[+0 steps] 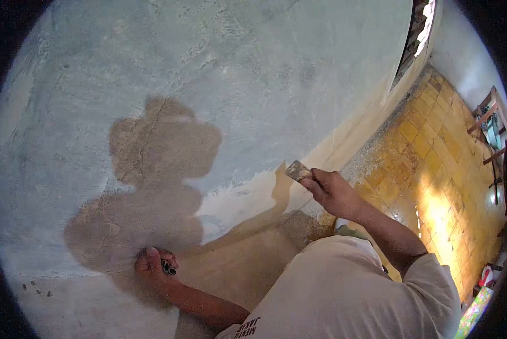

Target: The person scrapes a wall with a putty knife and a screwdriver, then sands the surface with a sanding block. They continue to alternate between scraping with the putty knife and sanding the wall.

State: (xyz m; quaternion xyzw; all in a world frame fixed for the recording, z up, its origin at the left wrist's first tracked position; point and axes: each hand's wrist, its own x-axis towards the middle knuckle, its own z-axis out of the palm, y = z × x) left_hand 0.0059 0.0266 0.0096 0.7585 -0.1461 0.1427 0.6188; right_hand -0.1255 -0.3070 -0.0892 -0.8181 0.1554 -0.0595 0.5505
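My right hand [335, 194] grips a putty knife [300, 170], its broad blade spotted with dried residue and held close to the lower part of the wall [253, 90]. The wall's paint is bluish grey above and pale beige along the bottom. My left hand [153, 266] is closed at the lower left, overlapping the wall in this view. A small dark thing with round, ring-like ends [167, 268] shows in its fingers, and I cannot tell what it is. The shadow of my head and upper body [157, 147] falls on the wall between the hands.
Yellow floor tiles [423, 141] run along the wall's foot at right, with a bright sunlit patch. Pale dust or flakes [372, 161] lie by the wall. A wooden chair-like frame [493, 116] stands at the far right. A bright patterned item [475, 316] is at the lower right.
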